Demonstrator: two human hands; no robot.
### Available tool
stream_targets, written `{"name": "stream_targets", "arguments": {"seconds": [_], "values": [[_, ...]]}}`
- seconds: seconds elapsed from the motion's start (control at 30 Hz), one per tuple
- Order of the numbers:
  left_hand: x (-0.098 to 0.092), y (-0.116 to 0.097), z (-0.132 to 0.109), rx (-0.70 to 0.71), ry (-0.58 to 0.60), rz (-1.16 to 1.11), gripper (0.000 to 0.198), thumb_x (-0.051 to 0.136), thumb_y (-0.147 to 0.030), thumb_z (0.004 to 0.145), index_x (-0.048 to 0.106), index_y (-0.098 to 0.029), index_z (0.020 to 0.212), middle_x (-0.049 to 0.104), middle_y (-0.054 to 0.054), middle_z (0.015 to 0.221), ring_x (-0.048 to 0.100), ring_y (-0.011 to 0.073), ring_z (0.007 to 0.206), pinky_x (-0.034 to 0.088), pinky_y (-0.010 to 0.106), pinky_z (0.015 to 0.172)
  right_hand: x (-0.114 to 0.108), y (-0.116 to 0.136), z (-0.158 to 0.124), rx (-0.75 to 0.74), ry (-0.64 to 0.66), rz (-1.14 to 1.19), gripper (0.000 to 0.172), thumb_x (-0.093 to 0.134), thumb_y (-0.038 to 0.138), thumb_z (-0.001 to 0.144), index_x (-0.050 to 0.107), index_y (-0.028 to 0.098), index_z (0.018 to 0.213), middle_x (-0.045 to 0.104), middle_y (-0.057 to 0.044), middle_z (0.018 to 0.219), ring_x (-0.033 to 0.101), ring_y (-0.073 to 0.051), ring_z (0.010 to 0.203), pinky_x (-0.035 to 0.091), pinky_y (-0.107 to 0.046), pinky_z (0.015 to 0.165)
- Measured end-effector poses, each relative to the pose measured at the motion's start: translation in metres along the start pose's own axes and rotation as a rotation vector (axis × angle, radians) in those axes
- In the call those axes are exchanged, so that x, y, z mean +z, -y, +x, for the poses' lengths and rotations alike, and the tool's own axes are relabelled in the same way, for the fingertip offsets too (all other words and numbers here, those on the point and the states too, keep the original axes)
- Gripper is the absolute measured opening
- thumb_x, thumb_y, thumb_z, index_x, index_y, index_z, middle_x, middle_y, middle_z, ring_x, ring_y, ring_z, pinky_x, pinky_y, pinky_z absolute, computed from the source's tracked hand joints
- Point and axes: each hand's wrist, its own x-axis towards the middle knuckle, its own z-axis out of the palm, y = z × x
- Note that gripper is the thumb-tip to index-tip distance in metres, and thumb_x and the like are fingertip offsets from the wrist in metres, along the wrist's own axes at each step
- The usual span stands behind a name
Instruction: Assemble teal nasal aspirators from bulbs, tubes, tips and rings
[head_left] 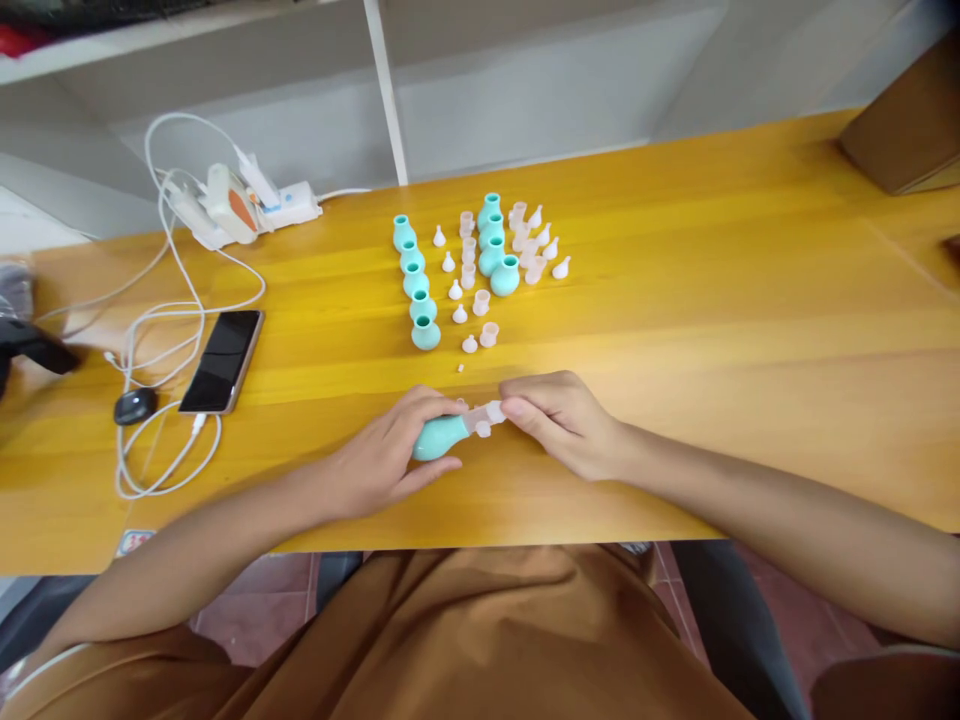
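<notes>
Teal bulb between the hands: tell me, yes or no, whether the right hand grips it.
No, the left hand grips the teal bulb, while the right hand pinches the white tip.

Tilted teal bulb (439, 438), translucent collar (475, 420)

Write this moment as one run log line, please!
left hand: holding teal bulb | right hand: pinching white tip | between: translucent connector | beyond: standing bulbs | left side: phone

Left fingers (439, 406) hold a bulb (439, 440), right fingers (529, 412) the white tip (493, 411) at its end. From it, on the bench (712, 350), more bulbs (505, 278) stand towards twelve o'clock, a phone (222, 362) near ten.
</notes>
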Motion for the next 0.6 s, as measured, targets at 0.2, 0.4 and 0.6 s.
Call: {"name": "stream_targets", "arguments": {"seconds": [0.2,0.4,0.6], "values": [[0.006,-0.002,-0.002,-0.046,-0.001,-0.005,0.063,0.071,-0.038,0.110,0.039,-0.032,0.164,0.067,0.016,0.145,0.072,0.0308,0.130,0.064,0.051,0.108,0.000,0.015,0.007,0.113,-0.105,0.078,0.063,0.053,0.051,0.118,0.062,0.017,0.066,0.045,0.003,0.055,0.036,-0.008,0.050,0.028,-0.026,0.051],[0.012,0.011,-0.001,-0.056,-0.175,-0.113,0.092,0.088,-0.043,0.097,0.032,-0.034,0.170,0.061,0.015,0.145,0.069,0.0180,0.095,0.067,0.038,0.087,-0.076,0.039,0.046,0.028,-0.116,-0.267,0.057,0.061,0.042,0.116,0.082,0.013,0.072,0.054,0.003,0.052,0.032,-0.001,0.048,0.019,-0.026,0.047],[0.005,0.015,0.003,-0.009,-0.180,-0.080,0.064,0.075,-0.027,0.106,0.040,-0.029,0.159,0.060,0.012,0.138,0.068,0.0134,0.091,0.064,0.033,0.087,-0.188,0.020,0.113,0.517,-0.277,-0.941,0.096,0.003,0.058,0.088,0.032,-0.013,0.031,0.051,-0.006,0.058,0.025,0.006,0.045,0.027,-0.044,0.062]]}}
